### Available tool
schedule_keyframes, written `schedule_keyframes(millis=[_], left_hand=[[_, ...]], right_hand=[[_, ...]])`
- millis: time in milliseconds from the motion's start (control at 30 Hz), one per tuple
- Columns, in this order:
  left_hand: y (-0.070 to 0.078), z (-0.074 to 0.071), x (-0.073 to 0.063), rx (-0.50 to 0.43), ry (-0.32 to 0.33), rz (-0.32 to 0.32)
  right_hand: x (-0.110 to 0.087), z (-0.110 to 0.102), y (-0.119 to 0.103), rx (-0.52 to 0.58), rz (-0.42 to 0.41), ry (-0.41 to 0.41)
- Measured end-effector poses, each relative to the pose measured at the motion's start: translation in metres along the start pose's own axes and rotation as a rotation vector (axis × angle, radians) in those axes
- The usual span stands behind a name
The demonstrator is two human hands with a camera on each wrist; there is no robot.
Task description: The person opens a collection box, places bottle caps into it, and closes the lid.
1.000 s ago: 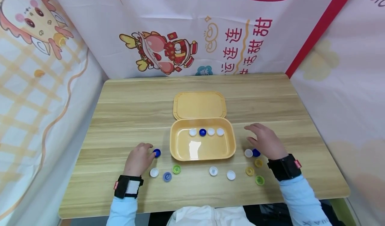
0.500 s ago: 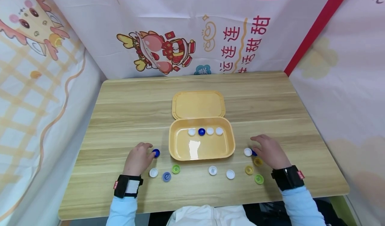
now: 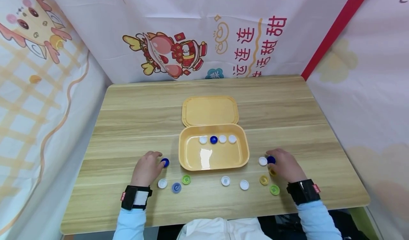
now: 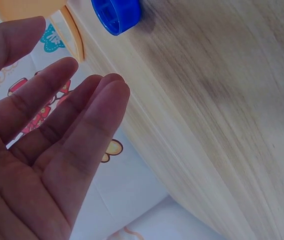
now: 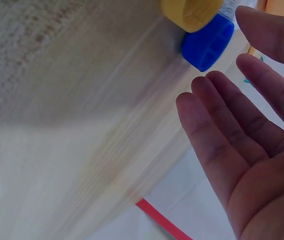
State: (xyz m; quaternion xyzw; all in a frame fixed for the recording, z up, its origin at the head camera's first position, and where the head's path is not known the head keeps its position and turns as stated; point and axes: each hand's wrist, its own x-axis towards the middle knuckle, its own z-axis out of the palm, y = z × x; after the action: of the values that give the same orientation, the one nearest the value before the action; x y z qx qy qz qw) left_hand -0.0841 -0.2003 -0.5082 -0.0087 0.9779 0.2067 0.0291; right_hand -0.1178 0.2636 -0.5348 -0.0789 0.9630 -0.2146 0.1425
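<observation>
My left hand (image 3: 147, 169) is beside a dark blue bottle cap (image 3: 165, 162) left of the yellow box. In the left wrist view its fingers (image 4: 94, 125) are relaxed and apart from that blue cap (image 4: 117, 15). Right of the box, my right hand (image 3: 286, 165) reaches over the table with its thumb and fingertips around another dark blue cap (image 3: 271, 159). The right wrist view shows loosely bent fingers (image 5: 211, 145) just short of this blue cap (image 5: 209, 44). A white cap (image 3: 262, 161) and a yellow cap (image 3: 272, 172), partly covered by the hand, lie against it.
A yellow box (image 3: 214, 164) holds three white caps and a blue one in a row; its lid (image 3: 210, 111) lies behind it. Along the front are a green cap (image 3: 186, 179), a light blue cap (image 3: 176, 187) and several others. A printed cloth (image 3: 198, 16) stands behind the table.
My right hand has moved down and back toward the blue cap at the right, its fingertips now around it. My left hand has stayed beside its blue cap.
</observation>
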Motion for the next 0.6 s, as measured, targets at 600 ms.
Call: schedule_keyframes(millis=[600], left_hand=[[0.0004,-0.0025,-0.0020,-0.001,-0.002,-0.019]], right_hand=[[0.0100,0.0062,0.0014,-0.013,0.003,0.002]])
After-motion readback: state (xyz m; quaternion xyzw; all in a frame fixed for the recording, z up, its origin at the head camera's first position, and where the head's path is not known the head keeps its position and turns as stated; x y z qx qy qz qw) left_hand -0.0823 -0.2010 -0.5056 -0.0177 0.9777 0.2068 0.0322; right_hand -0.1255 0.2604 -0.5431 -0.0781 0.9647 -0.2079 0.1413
